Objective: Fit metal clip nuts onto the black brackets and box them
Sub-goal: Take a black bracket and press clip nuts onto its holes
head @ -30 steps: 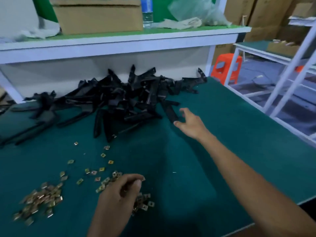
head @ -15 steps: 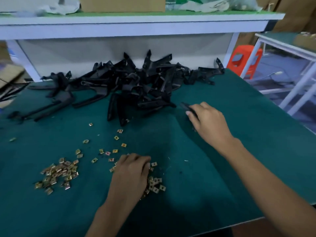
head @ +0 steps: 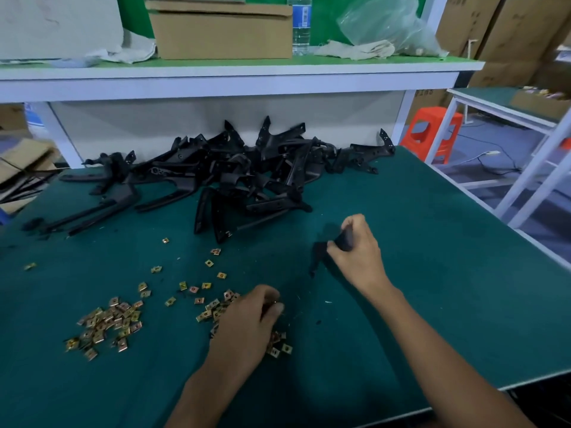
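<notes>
Black bracket (head: pixel 319 254) in right hand (head: pixel 360 261)

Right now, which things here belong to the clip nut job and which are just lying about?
Job: bracket pile, black bracket gripped by right hand, clip nuts under left hand.
Lying about: water bottle, plastic bag, cloth, orange stool.

White shelf (head: pixel 216 78) above the green bench (head: pixel 432 242) (orange stool (head: pixel 432 114) beside).
</notes>
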A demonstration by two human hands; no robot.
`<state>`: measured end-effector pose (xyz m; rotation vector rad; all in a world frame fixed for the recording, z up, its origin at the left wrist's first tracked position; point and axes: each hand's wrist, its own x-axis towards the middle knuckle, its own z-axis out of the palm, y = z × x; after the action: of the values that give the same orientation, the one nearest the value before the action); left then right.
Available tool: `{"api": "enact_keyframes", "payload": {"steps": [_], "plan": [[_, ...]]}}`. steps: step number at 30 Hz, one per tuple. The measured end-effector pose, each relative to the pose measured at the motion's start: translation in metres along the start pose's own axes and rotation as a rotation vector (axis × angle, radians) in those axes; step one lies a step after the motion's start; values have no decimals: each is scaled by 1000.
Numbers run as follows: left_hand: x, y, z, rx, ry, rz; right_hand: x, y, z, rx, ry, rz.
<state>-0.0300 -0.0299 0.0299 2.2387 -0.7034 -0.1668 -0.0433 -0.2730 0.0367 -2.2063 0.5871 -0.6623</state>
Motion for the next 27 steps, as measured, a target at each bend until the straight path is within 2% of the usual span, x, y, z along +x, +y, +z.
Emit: {"api": "enact_keyframes", "payload": {"steps": [5, 7, 10, 13, 16, 20, 23, 27], "plan": [[-7, 1, -11, -163, 6, -24, -1, 15, 7, 249, -107, 321], [-8, 0, -14, -196, 14, -27, -12, 7, 4, 498, -116, 388], [-9, 1, -19, -341, 67, -90, -40, -9, 0, 987, -188, 407], [-11, 8, -22, -661, 80, -208, -75, -21, 4, 1217, -236, 348], [-15, 20, -23, -1005, 105, -302, -98, -32, 10, 1329, -200, 279], [-22, 34, -19, -1275, 88, -424, -112, -41, 13, 1356, -180, 224], [-24, 40, -15, -1337, 92, -480, -117, -43, 13, 1357, -176, 198], [-26, 42, -11, -1274, 139, -489, -121, -41, 13, 1350, -174, 207]]}}
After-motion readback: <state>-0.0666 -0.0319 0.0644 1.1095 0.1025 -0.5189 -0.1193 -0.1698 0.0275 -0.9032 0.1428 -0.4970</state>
